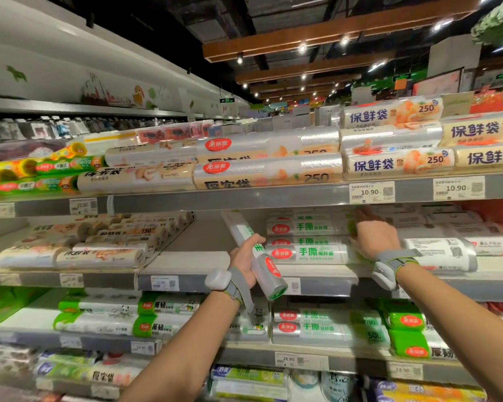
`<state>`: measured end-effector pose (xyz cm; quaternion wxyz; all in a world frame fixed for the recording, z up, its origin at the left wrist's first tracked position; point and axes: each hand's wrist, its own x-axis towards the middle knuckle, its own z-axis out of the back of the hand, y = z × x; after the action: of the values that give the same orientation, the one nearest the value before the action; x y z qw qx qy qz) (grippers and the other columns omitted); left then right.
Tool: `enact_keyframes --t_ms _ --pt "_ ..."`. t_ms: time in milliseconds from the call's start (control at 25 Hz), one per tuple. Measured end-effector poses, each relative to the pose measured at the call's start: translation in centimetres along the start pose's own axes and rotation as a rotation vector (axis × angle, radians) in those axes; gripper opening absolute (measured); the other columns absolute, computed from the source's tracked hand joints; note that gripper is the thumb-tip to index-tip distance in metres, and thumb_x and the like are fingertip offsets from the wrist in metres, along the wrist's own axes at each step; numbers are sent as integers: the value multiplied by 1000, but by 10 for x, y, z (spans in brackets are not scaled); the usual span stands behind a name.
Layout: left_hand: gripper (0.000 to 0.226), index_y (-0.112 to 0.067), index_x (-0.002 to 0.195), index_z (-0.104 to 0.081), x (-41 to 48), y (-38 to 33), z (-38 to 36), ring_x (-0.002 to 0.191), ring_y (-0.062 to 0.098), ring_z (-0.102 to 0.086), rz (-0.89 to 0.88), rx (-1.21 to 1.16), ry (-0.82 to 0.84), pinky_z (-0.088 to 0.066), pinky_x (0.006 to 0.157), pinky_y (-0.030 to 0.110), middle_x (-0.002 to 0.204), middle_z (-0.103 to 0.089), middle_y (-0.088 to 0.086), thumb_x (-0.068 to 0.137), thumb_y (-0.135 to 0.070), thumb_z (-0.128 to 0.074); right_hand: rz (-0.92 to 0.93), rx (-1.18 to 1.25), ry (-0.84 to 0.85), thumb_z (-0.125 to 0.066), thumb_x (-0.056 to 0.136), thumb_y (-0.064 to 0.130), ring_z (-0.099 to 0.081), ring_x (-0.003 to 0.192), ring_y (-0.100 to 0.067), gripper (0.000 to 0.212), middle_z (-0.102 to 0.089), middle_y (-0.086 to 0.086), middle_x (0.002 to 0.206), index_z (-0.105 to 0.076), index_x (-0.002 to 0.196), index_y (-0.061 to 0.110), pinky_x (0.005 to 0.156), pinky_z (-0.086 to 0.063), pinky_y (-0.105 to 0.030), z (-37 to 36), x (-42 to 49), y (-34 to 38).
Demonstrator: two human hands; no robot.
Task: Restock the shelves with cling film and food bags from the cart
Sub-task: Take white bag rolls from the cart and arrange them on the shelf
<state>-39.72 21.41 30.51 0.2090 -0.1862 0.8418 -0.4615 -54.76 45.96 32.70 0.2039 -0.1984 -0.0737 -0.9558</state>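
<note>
Grips one cling film roll (269,266) in the left hand (244,259), tilted over a bare shelf (186,256) gap, and lays the straight-fingered right hand (373,237) against four stacked rolls (308,252) just right.

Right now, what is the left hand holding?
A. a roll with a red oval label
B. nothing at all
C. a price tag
A: the left hand has its fingers curled around a tilted roll with a red oval label and green writing.
</note>
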Motion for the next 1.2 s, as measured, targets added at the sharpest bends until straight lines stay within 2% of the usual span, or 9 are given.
enact_keyframes --t_ms 160,280,480,640,760,880,960,1080,1200 --pt "29 -6 96 -53 -48 1 6 56 21 -60 54 4 18 -57 58 35 69 -58 10 74 -4 -72 240 150 24 -52 95 37 -61 101 -28 32 -56 -9 116 -55 122 21 81 -52 -37 16 -29 44" --pt "21 -7 93 -49 -87 -4 10 60 19 -55 166 -43 195 -57 59 33 72 -54 8 80 0 -64 332 569 60 -57 94 32 -62 100 -19 26 -58 -1 117 -62 119 26 85 -49 -31 22 -42 79" --pt "25 -7 103 -52 -122 -7 49 46 16 -52 360 285 466 -51 50 27 70 -52 4 82 -8 -65 61 1342 458 -51 97 46 -71 85 -24 42 -61 0 111 -32 133 36 51 -55 -33 28 -70 138" --pt "43 -8 119 -44 -117 -16 75 48 18 -58 451 476 668 -54 53 29 76 -58 8 84 -14 -68 -161 1595 292 -59 95 28 -69 92 -30 42 -63 -14 113 -43 134 28 71 -59 -45 24 -81 147" --pt "37 -18 124 -45 -113 -49 85 57 22 -64 425 738 795 -57 51 31 91 -63 13 92 -18 -64 -286 1666 128 -55 97 21 -69 84 -29 34 -59 -15 107 -41 128 19 56 -59 -38 31 -88 130" --pt "44 -11 120 -56 -95 -73 96 61 19 -63 182 1008 573 -55 47 25 89 -66 11 86 -32 -76 -456 1745 -81 -54 98 18 -68 81 -25 32 -56 -9 103 -35 124 17 54 -60 -35 34 -99 97" --pt "50 -5 117 -62 -79 -74 92 63 18 -65 -10 869 327 -59 55 27 93 -67 13 79 -31 -82 -522 1787 -169 -54 99 16 -70 79 -24 31 -57 -11 105 -37 125 12 60 -62 -39 30 -104 79" --pt "39 -6 112 -62 -68 -54 66 75 11 -65 -190 766 219 -60 78 31 104 -64 6 85 -30 -76 -581 1760 -236 -56 98 17 -73 73 -22 38 -58 -16 111 -36 130 12 69 -60 -47 22 -103 58" --pt "43 -21 105 -57 -52 -33 45 89 14 -62 -308 790 162 -54 86 33 105 -65 4 79 -52 -71 -610 1718 -209 -59 97 16 -71 84 -26 43 -58 -17 112 -34 131 9 70 -61 -45 19 -98 37"
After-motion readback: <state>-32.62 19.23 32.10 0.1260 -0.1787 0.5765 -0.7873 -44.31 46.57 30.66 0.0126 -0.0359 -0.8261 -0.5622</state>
